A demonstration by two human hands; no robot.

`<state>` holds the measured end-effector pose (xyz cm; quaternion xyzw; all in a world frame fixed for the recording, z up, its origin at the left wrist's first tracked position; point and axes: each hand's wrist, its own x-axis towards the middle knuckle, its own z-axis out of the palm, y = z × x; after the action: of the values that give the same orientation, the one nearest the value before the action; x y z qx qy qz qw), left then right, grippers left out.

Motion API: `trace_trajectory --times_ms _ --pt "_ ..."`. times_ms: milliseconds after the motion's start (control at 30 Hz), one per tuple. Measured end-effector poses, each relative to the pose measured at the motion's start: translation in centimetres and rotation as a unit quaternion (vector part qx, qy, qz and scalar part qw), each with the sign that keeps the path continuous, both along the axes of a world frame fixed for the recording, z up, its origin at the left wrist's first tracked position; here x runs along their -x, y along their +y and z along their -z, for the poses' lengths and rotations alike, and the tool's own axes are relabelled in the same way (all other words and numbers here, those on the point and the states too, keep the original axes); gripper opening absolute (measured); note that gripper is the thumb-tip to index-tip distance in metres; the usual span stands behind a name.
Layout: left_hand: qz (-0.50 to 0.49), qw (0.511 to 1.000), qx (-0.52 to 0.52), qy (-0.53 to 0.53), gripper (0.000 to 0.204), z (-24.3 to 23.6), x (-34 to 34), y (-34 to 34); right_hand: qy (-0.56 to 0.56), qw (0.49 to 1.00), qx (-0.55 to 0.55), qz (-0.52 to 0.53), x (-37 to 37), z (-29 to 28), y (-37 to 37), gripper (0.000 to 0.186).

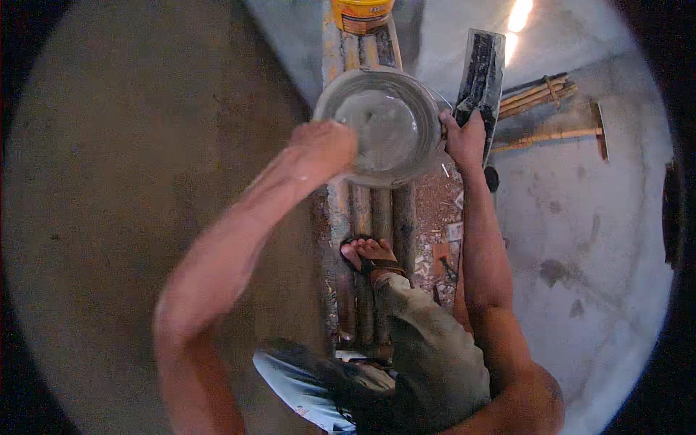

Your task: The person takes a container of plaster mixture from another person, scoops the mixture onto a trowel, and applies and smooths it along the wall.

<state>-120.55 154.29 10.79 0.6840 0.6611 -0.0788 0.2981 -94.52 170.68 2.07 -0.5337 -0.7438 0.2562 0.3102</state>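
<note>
A round bucket (391, 130) with wet grey mortar-like mix inside stands over a row of poles at the upper middle. My left hand (326, 148) is curled at the bucket's left rim, blurred by motion, and what its fingers close on is hidden. Just beyond the opposite rim, my right hand (465, 141) grips a long, dark plastering float (480, 76) smeared with grey. The float points away from me, its near part covered by the hand. A thin wire handle (437, 98) runs along the bucket's right side, close to my right fingers.
My sandalled foot (373, 255) rests on the pole platform (380, 206). A yellow bucket (362, 14) stands at its far end. A grey-brown wall (159, 145) rises along the left. Bundled poles (540, 94) and scattered debris (438, 210) lie on the right.
</note>
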Motion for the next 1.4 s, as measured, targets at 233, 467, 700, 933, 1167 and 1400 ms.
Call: trace_trajectory --times_ms 233,467,700,933,1167,1400 --pt "0.026 0.971 0.009 0.239 0.016 -5.7 -3.0 0.5 0.016 0.999 -0.032 0.004 0.8 -1.7 -1.7 0.034" --pt "-0.174 0.971 0.158 -0.044 0.042 -4.4 2.3 2.3 0.041 0.997 0.064 0.019 0.6 -1.2 -0.9 0.046" --pt "-0.316 0.928 0.096 -0.172 0.055 0.1 0.8 -3.4 0.091 0.995 0.035 0.031 -1.7 -1.3 -1.2 0.046" --pt "-0.319 0.926 -0.060 -0.193 0.061 3.2 0.6 -7.1 0.266 0.951 0.152 0.044 -4.0 -9.8 -2.8 0.029" --pt "-0.362 0.892 -0.151 -0.224 0.058 3.0 -1.1 -9.5 -0.040 0.992 0.048 -0.107 -6.2 -11.4 -6.5 0.027" --pt "-0.379 0.869 -0.225 -0.223 0.059 -0.3 -3.2 -11.9 -0.350 0.892 -0.136 -0.251 -2.8 -8.1 -9.5 0.038"
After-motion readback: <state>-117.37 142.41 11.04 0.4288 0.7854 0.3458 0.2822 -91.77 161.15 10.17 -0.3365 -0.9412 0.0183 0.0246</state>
